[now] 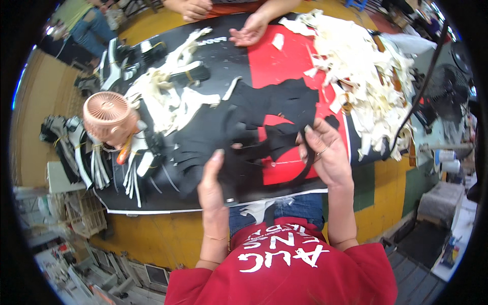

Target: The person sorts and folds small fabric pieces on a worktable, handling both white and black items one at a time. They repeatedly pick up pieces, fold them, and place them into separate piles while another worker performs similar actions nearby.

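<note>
My left hand (pixel 212 183) is closed on a soft black cut piece (pixel 236 170), thumb upward and fingers mostly hidden behind the dark material. In my right hand (pixel 326 152), thumb and fingers pinch a curved black strip (pixel 306 165) that hangs toward the table edge. Whether both hands hold one and the same piece I cannot tell, as black lies against black and is blurred. Beyond them, flat black cut-outs (pixel 290 99) overlap on the black and red table top (pixel 269 63).
A heap of cream cut pieces (pixel 356 61) covers the far right; more cream pieces (pixel 157 96) lie left. Beside a pink fan (pixel 108 116) are an orange-handled tool (pixel 123 152) and tied strip bundles (pixel 76 147). Across the table, another person's hands (pixel 251 31) rest near the edge.
</note>
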Demonstrator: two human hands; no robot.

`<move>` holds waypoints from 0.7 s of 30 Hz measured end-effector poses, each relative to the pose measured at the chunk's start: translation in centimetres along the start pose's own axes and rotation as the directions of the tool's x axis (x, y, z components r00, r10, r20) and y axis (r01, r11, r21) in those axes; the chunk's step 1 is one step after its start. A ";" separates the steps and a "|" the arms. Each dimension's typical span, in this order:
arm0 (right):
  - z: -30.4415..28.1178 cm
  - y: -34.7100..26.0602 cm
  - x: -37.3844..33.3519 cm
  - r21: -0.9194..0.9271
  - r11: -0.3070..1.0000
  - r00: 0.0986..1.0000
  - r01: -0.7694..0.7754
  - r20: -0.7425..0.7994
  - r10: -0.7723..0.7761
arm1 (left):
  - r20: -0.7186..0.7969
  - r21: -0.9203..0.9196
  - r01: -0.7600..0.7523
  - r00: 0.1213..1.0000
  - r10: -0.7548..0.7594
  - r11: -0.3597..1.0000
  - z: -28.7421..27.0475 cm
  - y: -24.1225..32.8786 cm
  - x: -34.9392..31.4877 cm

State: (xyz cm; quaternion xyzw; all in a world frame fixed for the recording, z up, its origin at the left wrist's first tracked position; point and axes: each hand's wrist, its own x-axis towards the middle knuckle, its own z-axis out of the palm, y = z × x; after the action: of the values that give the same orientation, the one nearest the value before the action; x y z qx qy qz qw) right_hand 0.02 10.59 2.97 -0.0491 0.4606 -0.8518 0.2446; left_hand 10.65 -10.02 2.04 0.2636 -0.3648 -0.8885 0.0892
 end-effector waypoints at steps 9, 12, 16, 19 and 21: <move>-5.8 -7.5 -5.7 -0.461 0.879 0.924 0.120 -0.271 -0.268 | -0.004 -0.142 -0.220 0.975 0.221 0.965 -3.7 2.9 -0.2; -5.3 -8.4 -5.3 -0.592 0.806 0.948 0.009 -0.252 -0.196 | 0.039 -0.117 -0.204 0.977 0.210 0.972 -3.3 2.7 -0.3; -3.3 -7.7 -2.2 -0.775 0.625 0.974 -0.092 -0.200 -0.104 | 0.004 -0.058 -0.197 0.980 0.197 0.979 -2.4 2.1 -1.1; -1.9 -7.6 2.5 -0.901 0.422 0.993 0.097 0.118 0.022 | 0.067 -0.031 -0.175 0.982 0.177 0.984 -1.9 2.5 -1.7; -1.0 -6.9 6.3 -0.896 0.369 0.951 0.248 0.298 0.084 | 0.064 -0.035 -0.181 0.981 0.183 0.983 -1.5 2.7 -2.0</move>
State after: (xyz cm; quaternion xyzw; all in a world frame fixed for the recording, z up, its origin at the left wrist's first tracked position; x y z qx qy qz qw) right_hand -8.32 11.60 7.08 -0.3264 0.8125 -0.4408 0.1972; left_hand 13.04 -12.14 3.82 0.1978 -0.3772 -0.8902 0.1614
